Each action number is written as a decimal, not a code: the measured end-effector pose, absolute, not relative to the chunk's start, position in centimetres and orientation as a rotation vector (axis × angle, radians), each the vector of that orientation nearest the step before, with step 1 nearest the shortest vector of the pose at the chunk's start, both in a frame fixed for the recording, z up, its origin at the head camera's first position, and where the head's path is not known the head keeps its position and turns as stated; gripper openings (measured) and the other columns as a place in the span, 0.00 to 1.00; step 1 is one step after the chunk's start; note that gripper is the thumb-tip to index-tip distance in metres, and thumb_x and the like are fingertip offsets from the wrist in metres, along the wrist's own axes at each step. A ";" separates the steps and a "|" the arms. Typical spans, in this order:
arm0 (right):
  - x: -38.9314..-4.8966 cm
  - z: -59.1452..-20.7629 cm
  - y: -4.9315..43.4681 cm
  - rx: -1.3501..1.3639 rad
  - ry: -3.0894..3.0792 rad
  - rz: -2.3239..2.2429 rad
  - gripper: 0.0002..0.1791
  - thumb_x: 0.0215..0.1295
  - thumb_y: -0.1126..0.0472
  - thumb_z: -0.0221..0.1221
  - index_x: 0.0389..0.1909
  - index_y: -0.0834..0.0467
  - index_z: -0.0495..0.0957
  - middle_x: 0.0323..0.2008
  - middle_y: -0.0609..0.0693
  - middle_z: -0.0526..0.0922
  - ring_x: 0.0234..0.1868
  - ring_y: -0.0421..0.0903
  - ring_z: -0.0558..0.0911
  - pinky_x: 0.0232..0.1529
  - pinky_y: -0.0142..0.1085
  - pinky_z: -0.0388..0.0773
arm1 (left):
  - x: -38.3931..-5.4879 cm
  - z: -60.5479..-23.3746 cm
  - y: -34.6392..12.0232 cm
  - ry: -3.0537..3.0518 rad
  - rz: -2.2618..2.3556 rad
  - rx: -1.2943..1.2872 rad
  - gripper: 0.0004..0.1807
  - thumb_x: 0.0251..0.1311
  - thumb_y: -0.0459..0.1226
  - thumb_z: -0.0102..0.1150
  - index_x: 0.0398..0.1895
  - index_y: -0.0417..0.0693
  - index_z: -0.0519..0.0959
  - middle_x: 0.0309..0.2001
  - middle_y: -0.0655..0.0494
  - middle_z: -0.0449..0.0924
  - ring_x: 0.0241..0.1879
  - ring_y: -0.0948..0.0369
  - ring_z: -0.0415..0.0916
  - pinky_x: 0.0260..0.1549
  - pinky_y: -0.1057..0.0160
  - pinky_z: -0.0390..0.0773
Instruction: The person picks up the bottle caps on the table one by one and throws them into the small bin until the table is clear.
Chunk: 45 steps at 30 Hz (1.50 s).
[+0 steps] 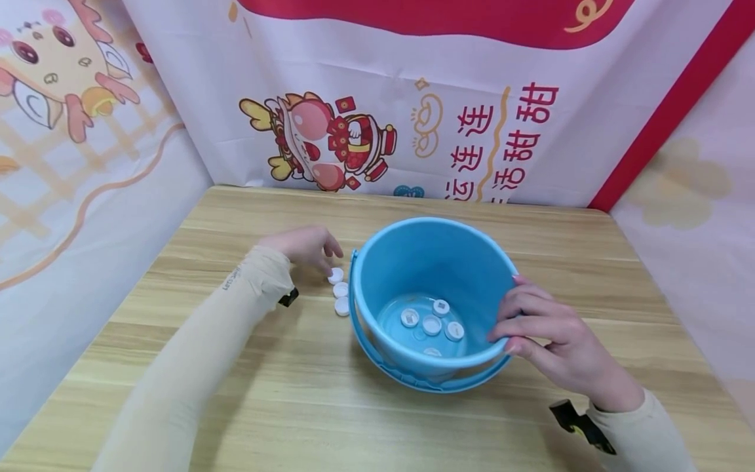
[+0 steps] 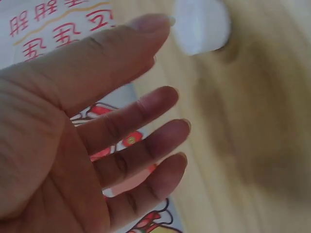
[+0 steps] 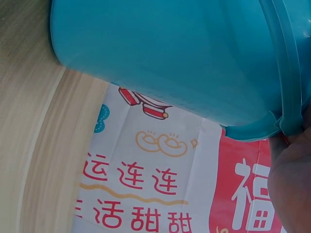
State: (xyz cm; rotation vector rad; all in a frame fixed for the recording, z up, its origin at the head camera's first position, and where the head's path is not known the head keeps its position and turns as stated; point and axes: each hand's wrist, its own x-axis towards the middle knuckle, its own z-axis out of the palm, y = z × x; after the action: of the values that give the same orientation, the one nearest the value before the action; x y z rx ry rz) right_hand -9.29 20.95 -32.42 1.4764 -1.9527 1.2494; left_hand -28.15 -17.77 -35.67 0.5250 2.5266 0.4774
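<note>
A light-blue bucket [image 1: 436,262] with a handle stands on the table, its mouth tilted toward the head camera. My right hand [image 1: 557,334] grips its right rim, fingers inside and thumb outside; the right wrist view shows mostly the outer wall [image 3: 160,53]. Several round white caps, such as one cap [image 1: 432,325], lie on the bucket's bottom. Left of the bucket, three white caps [image 1: 341,290] lie in a row. My left hand [image 1: 307,248] reaches the farthest cap [image 2: 203,25], a fingertip at its edge and the other fingers spread loosely. The index finger is mostly hidden behind the thumb.
The wood-grain table [image 1: 283,406] extends around the bucket. A printed cloth [image 1: 366,59] with red lettering and a cartoon figure hangs along the table's far edge, and more cloth hangs at both sides. The bucket's handle [image 1: 436,387] hangs down around its near side.
</note>
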 end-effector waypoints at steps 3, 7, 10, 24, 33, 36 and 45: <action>-9.2 -32.3 20.9 1.481 -1.942 1.247 0.11 0.70 0.58 0.59 0.39 0.62 0.85 0.36 0.54 0.79 0.45 0.47 0.73 0.72 0.44 0.53 | -27.9 -36.7 -17.6 2.508 0.481 0.508 0.21 0.54 0.37 0.74 0.53 0.57 0.84 0.51 0.54 0.80 0.52 0.53 0.74 0.56 0.46 0.74; -9.2 -32.3 20.8 1.480 -1.944 1.244 0.11 0.70 0.58 0.59 0.39 0.62 0.85 0.36 0.54 0.79 0.45 0.47 0.73 0.72 0.44 0.53 | -27.6 -37.3 -17.3 2.490 0.485 0.541 0.18 0.55 0.36 0.73 0.50 0.57 0.85 0.47 0.55 0.82 0.48 0.54 0.75 0.55 0.51 0.75; -9.2 -32.5 21.0 1.478 -1.950 1.247 0.11 0.69 0.58 0.59 0.39 0.62 0.85 0.36 0.54 0.79 0.45 0.47 0.74 0.72 0.44 0.53 | -27.5 -37.4 -17.2 2.486 0.488 0.573 0.16 0.56 0.35 0.72 0.48 0.57 0.86 0.45 0.55 0.82 0.46 0.54 0.75 0.52 0.52 0.76; -9.5 -33.3 21.5 1.497 -1.936 1.239 0.10 0.68 0.59 0.61 0.40 0.62 0.85 0.37 0.54 0.79 0.46 0.48 0.73 0.72 0.45 0.53 | -27.5 -37.8 -16.9 2.549 0.425 0.641 0.08 0.57 0.35 0.71 0.38 0.56 0.87 0.36 0.60 0.83 0.39 0.56 0.78 0.45 0.55 0.79; -9.1 -32.6 21.1 1.454 -1.956 1.251 0.11 0.69 0.58 0.60 0.40 0.62 0.85 0.37 0.55 0.79 0.46 0.47 0.74 0.72 0.42 0.54 | -27.2 -37.4 -16.1 2.567 0.355 0.630 0.05 0.58 0.35 0.71 0.33 0.57 0.87 0.33 0.60 0.83 0.37 0.56 0.78 0.42 0.56 0.79; -9.2 -32.9 21.2 1.457 -1.955 1.252 0.11 0.69 0.58 0.60 0.40 0.62 0.85 0.37 0.55 0.79 0.46 0.47 0.74 0.72 0.43 0.54 | -27.2 -37.6 -16.2 2.559 0.362 0.616 0.04 0.58 0.36 0.71 0.33 0.57 0.87 0.33 0.60 0.83 0.37 0.56 0.78 0.42 0.56 0.79; -9.7 -33.7 21.6 1.487 -1.924 1.279 0.10 0.67 0.60 0.62 0.40 0.63 0.85 0.38 0.55 0.80 0.47 0.48 0.74 0.73 0.45 0.52 | -27.3 -37.7 -16.4 2.547 0.392 0.601 0.02 0.58 0.37 0.71 0.32 0.56 0.88 0.31 0.60 0.83 0.35 0.56 0.79 0.40 0.58 0.79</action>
State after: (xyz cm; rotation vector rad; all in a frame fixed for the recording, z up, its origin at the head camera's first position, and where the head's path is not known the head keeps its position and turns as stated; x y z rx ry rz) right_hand -9.72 21.62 -33.71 1.4875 -1.9241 1.2794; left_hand -27.32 -16.42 -37.69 0.6010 2.5470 0.3917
